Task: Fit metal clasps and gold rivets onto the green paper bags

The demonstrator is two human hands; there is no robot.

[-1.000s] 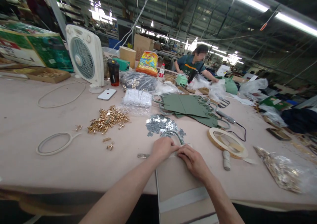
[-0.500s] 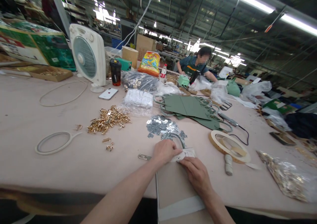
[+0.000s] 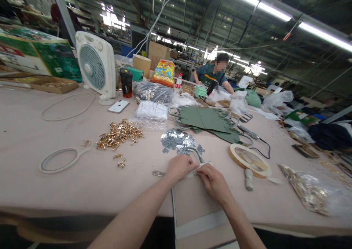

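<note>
A flat beige panel point(image 3: 189, 197), pale-banded and apparently part of a bag, lies at the table's front and overhangs its edge. My left hand point(image 3: 180, 167) is closed at the panel's top end, fingers curled and thumb pressed down on it. Facing it, my right hand point(image 3: 213, 179) pinches something small at that same end; its fingertips hide most of it. Beyond my fingers a grey-green handle loop point(image 3: 197, 153) arches from the panel's top. A slotted metal strip point(image 3: 158, 173) pokes out left of my left hand. Small silver metal plates point(image 3: 176, 141) are heaped just past the loop.
Gold-coloured fasteners point(image 3: 119, 133) form a pile at left, near a ring of white tape point(image 3: 59, 161). Green panels with handles point(image 3: 206, 118) lie beyond the plates. At right are a tape roll point(image 3: 233, 157) and bagged metal parts point(image 3: 305, 190). A fan point(image 3: 95, 63) and a co-worker point(image 3: 211, 73) are farther back.
My right fingers have drawn together into a tighter pinch at the panel's top. The left hand keeps its place there. The view has shifted slightly.
</note>
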